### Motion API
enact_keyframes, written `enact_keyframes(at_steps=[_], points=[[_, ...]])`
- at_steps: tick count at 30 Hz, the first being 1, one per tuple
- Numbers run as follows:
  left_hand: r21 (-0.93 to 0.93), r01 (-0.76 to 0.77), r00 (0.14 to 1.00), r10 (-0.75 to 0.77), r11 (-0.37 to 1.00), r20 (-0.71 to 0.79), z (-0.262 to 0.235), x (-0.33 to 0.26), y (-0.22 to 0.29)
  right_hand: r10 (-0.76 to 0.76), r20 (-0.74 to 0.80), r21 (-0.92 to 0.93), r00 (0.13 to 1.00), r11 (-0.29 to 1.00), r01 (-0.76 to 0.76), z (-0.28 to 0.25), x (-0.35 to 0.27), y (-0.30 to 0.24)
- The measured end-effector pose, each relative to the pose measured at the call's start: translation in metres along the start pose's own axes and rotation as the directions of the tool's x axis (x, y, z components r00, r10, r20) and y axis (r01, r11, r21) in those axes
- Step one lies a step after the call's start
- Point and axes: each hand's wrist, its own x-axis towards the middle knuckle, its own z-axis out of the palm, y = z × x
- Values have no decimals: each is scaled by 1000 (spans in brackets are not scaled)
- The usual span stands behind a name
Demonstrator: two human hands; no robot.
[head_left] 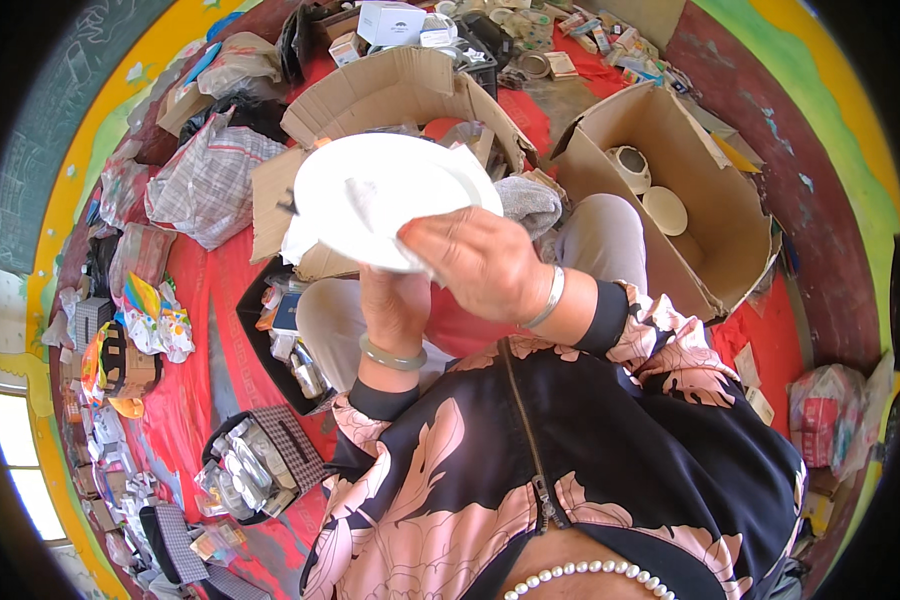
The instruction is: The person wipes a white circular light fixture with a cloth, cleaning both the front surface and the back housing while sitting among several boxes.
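Observation:
A round white plate point(380, 195) is held up in front of me, tilted toward the camera. My left hand point(392, 305) supports it from below, mostly hidden behind the plate's lower rim, with a green bangle on the wrist. My right hand point(480, 262) lies over the plate's lower right edge and presses a white cloth or tissue point(305, 240) against it; a silver bangle circles that wrist. I sit on a red floor covering with my knees in grey trousers under the plate.
An open cardboard box point(710, 250) with white ceramic pieces stands at the right. Another opened cardboard box point(390, 90) lies behind the plate. Plastic bags, small boxes and checked baskets point(260, 460) of packaged goods crowd the left side and the back.

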Motion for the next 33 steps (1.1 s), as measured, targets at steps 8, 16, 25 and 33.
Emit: enact_keyframes(at_steps=[8,16,25,33], points=[[-146,-6,1000,1,989,-31,-30,-9,5,-55,74,296,996,955,31,3,3,-25],[-119,-36,993,22,992,-113,-32,-7,12,658,-302,441,690,738,-510,-61,33,35],[-34,-60,987,54,998,-154,-31,-1,11,772,327,769,545,117,-628,-76,22,43],[103,-32,992,44,994,-119,-28,8,-3,276,265,145,924,936,-321,-37,21,8]])
